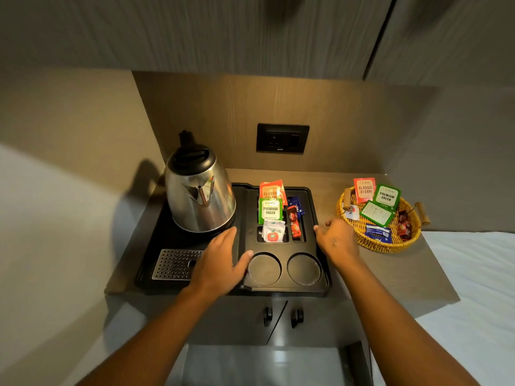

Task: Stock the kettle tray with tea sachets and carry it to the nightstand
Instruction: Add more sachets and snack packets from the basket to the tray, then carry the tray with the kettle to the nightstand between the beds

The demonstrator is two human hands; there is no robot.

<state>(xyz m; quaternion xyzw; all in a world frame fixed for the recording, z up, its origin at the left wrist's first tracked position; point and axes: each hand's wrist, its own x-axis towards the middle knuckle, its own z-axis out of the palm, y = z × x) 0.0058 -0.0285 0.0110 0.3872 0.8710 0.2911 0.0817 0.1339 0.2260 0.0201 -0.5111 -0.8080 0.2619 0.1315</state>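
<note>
A black kettle tray (309, 286) sits on a brown counter with a steel kettle (199, 195) on its left half. Its slots hold an orange Classic Assam sachet (271, 190), a green Premium Green sachet (269, 210), a white sachet (273, 231) and a red stick sachet (294, 225). My left hand (220, 260) lies flat on the tray's middle, thumb at a round cup recess (263, 270). My right hand (335, 240) curls against the tray's right rim; whether it grips the rim is unclear.
A woven yellow basket (370, 243) with several more sachets stands right of the tray. A wall socket (282, 138) is on the back panel. Cabinet doors with black knobs (281, 317) lie below the counter. White bedding (473, 288) borders the right side.
</note>
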